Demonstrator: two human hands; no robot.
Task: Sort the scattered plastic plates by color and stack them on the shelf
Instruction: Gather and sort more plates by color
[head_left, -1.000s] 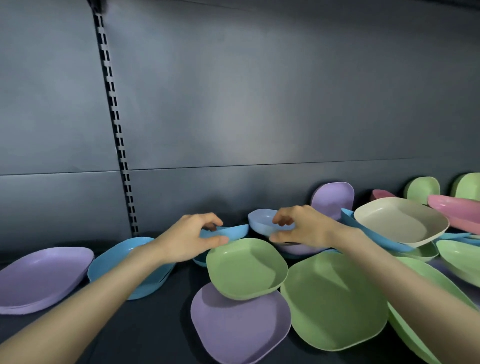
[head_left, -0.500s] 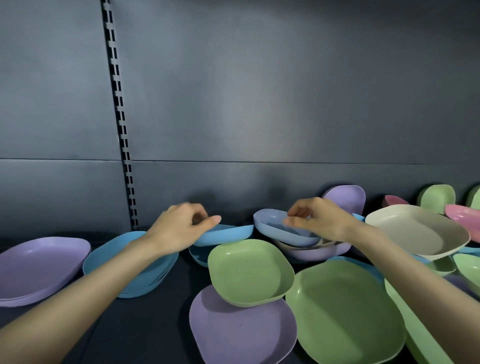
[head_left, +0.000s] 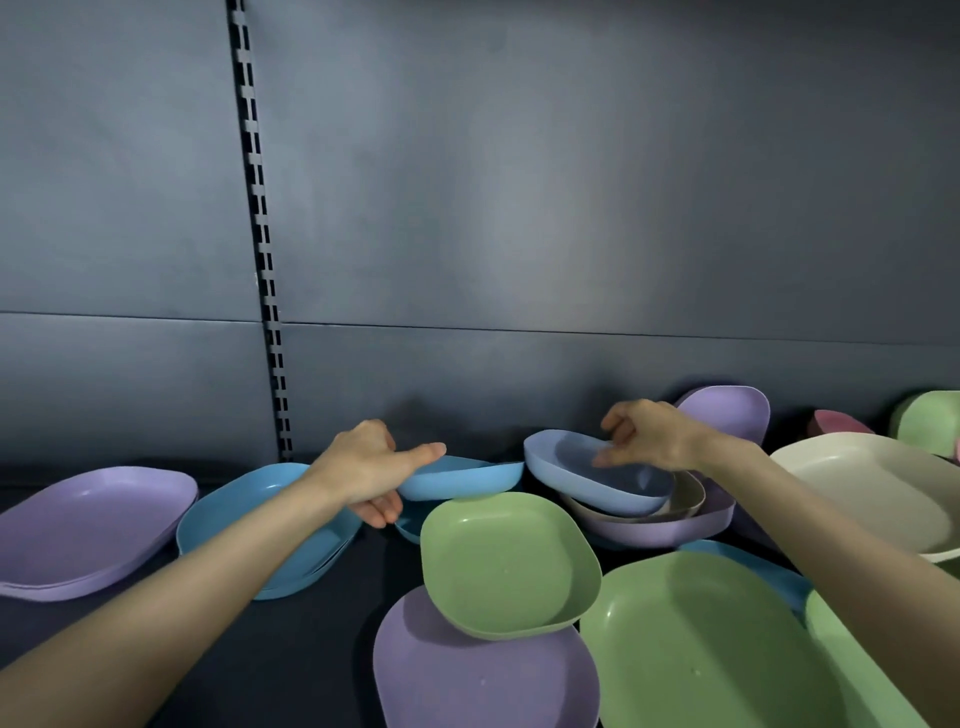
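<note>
My left hand (head_left: 371, 467) grips the blue plate (head_left: 462, 477) by its left rim, thumb flat on top and fingers curled underneath. It hangs at the back middle of the shelf (head_left: 311, 654), just over the far rim of the green plate (head_left: 506, 564). My right hand (head_left: 649, 436) pinches the far rim of the pale blue plate (head_left: 597, 480), thumb inside and fingers behind. That plate sits in a beige plate (head_left: 688, 501), which sits in a purple plate (head_left: 670, 529): three nested in one pile.

I count four greens. Besides the middle one there is a big green plate (head_left: 701, 649), a third green plate (head_left: 852, 675) cut off behind my right forearm, and a far green plate (head_left: 930, 421) at the frame edge. Other blues are a blue stack (head_left: 249, 525) partly under my left forearm, a blue sliver (head_left: 410, 527) below the held plate and a blue edge (head_left: 753, 566) behind the big green one. Other purples are a purple stack (head_left: 88, 530), a front purple plate (head_left: 478, 680) under the green plate and a leaning purple plate (head_left: 732, 415). There is also a large beige plate (head_left: 872, 488) and a mostly hidden pink plate (head_left: 836, 423). I cannot count the layers in either stack
</note>
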